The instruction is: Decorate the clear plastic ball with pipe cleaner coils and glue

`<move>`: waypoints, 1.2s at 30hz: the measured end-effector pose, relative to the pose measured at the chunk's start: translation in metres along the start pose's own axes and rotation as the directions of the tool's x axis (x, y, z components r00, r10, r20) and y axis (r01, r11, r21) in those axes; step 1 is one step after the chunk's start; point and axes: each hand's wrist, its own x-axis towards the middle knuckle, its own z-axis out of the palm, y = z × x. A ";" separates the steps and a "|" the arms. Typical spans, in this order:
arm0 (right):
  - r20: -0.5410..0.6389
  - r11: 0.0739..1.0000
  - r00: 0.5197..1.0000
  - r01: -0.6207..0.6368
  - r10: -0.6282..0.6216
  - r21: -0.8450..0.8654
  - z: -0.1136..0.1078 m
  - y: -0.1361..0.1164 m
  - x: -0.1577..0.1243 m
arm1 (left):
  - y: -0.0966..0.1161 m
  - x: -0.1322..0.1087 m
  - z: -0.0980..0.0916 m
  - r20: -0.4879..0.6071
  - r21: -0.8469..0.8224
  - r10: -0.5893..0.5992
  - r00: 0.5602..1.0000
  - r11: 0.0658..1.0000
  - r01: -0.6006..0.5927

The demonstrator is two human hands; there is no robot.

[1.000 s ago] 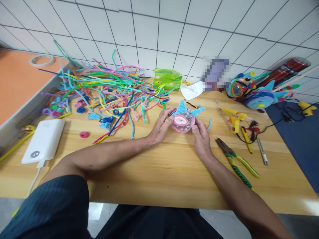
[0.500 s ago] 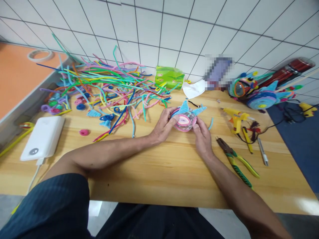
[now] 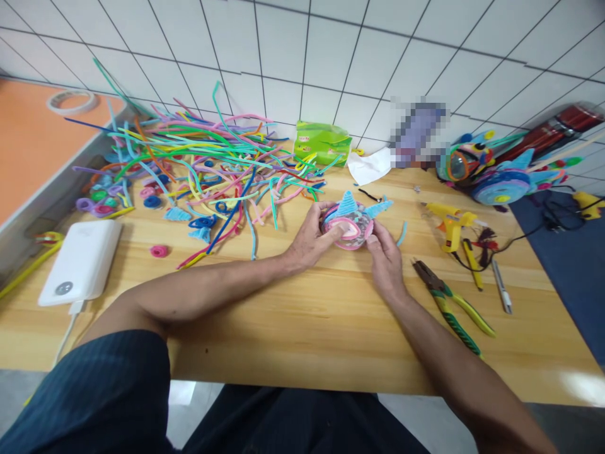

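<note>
Between my two hands is a pipe-cleaner fish craft [image 3: 362, 224], round, with a clear body, a pink rim and light blue fins standing up from it. My left hand [image 3: 312, 239] grips its left side, the thumb pressed on a pink and white coiled oval on the front. Around the right edge close the fingers of my right hand [image 3: 384, 252]. A short blue pipe-cleaner piece [image 3: 402, 234] lies just right of that hand, and a small black one [image 3: 368, 195] behind the fish. The fingers behind the fish are hidden.
Loose pipe cleaners [image 3: 189, 157] heap at back left, near a white power bank [image 3: 81, 261]. A green tissue pack [image 3: 321, 144] stands by the wall. On the right are pliers [image 3: 444, 302], a yellow glue gun [image 3: 451, 224], cutters [image 3: 501, 287], finished fish crafts [image 3: 501, 186] and a red flask [image 3: 548, 132].
My left thumb has slid right, farther over the pink and white oval. Both hands still hold the fish in nearly the same place. The view has shifted slightly.
</note>
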 end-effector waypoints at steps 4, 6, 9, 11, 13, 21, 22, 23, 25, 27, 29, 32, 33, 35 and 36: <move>-0.013 1.000 1.000 -0.001 0.001 0.010 0.000 -0.001 0.001 | 0.000 0.000 0.000 -0.018 -0.009 0.012 1.000 1.000 -0.012; -0.030 1.000 1.000 -0.007 0.007 0.026 -0.001 0.000 0.002 | 0.000 -0.001 0.001 -0.002 0.003 0.023 1.000 1.000 -0.023; -0.024 0.999 1.000 -0.013 0.014 0.044 -0.002 0.001 0.002 | 0.001 -0.002 0.002 0.020 0.094 0.045 0.999 0.994 -0.047; -0.018 0.999 1.000 -0.007 0.008 0.044 -0.003 0.001 0.001 | 0.001 -0.001 0.003 0.024 0.162 0.071 0.997 0.984 -0.074; -0.049 0.998 0.999 0.001 0.002 0.059 -0.005 0.001 0.001 | -0.001 -0.001 0.003 0.030 0.191 0.088 0.996 0.977 -0.092; -0.215 0.995 0.973 -0.075 0.088 0.067 -0.009 -0.003 0.006 | 0.001 -0.002 0.005 -0.034 0.178 0.076 0.997 0.982 -0.069; -0.198 0.994 0.976 -0.081 0.093 0.067 -0.009 -0.003 0.006 | 0.002 -0.002 0.005 -0.038 0.172 0.084 0.996 0.982 -0.077; -0.183 0.994 0.979 -0.082 0.094 0.071 -0.008 -0.004 0.005 | 0.003 -0.002 0.005 -0.038 0.166 0.094 0.995 0.982 -0.086; -0.161 0.994 0.983 -0.077 0.089 0.082 -0.008 -0.005 0.003 | 0.005 -0.003 0.005 -0.035 0.158 0.106 0.994 0.982 -0.099; -0.147 0.994 0.985 -0.073 0.085 0.086 -0.007 -0.004 0.001 | 0.006 -0.003 0.003 -0.036 0.164 0.105 0.994 0.982 -0.098; -0.134 0.994 0.987 -0.075 0.085 0.081 -0.007 -0.003 0.000 | 0.006 -0.003 0.001 -0.040 0.171 0.092 0.995 0.982 -0.084; -0.110 0.993 0.989 -0.088 0.096 0.074 -0.007 0.000 -0.001 | 0.004 -0.003 -0.002 -0.069 0.163 0.035 0.997 0.986 -0.023; -0.104 0.993 0.990 -0.091 0.099 0.073 -0.007 0.000 -0.001 | 0.003 -0.003 -0.003 -0.089 0.155 0.008 0.996 0.988 0.006; -0.101 0.993 0.990 -0.092 0.100 0.075 -0.007 0.001 0.000 | 0.000 -0.001 -0.005 -0.130 0.142 -0.018 0.991 0.989 0.036; -0.101 0.993 0.990 -0.091 0.098 0.074 -0.006 0.001 0.000 | -0.001 0.001 -0.006 -0.146 0.143 -0.009 0.989 0.989 0.030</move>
